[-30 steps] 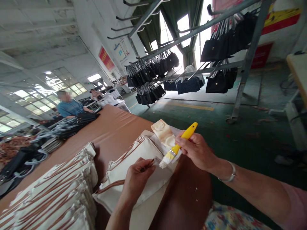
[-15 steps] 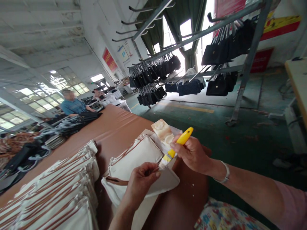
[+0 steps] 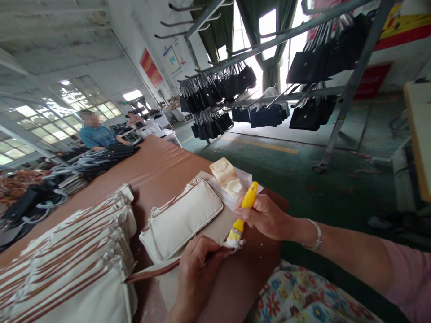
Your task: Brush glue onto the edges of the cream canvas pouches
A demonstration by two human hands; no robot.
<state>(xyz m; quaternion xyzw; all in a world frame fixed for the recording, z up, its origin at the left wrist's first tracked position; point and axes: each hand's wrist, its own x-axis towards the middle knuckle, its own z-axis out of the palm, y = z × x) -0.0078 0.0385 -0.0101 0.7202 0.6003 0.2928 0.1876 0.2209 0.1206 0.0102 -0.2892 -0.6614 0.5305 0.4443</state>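
Floral cloth [image 3: 286, 291]: nearest of all, spread at the bottom, below the right forearm.
Left hand [image 3: 198, 269]: fingers closed in a pinch on the cream piece [image 3: 155, 272], just short of the brushed end.
Cream piece: held above the near part of the table [image 3: 168, 154], running left from the hand toward the row of folded pieces; slim from this angle, pale with a brown strip along the length; middle hidden behind the hand, any contact with the table unclear.
Right hand [image 3: 266, 217]: fingers wrapped firmly round the yellow handle, with a bracelet at the wrist.
Brush [image 3: 239, 224]: tilted, bristles downward, clotted with white, touching the end of the cream piece.
Progress: apparently partway through coating one end; white already on the tip, evenness too blurred to judge; no white visible on the strip left of the hand.
Cream pouch [image 3: 188, 215]: lying flat beyond the left hand, on the cardboard [image 3: 215, 220], with no white smear visible.
Paste tray [image 3: 222, 172]: just past the cardboard, stained, with white inside.
Folded pieces [image 3: 84, 260]: overlapping in a row at left, pale with brown strips.
Rack [image 3: 350, 76]: far behind, hung with dark bags [image 3: 306, 67].
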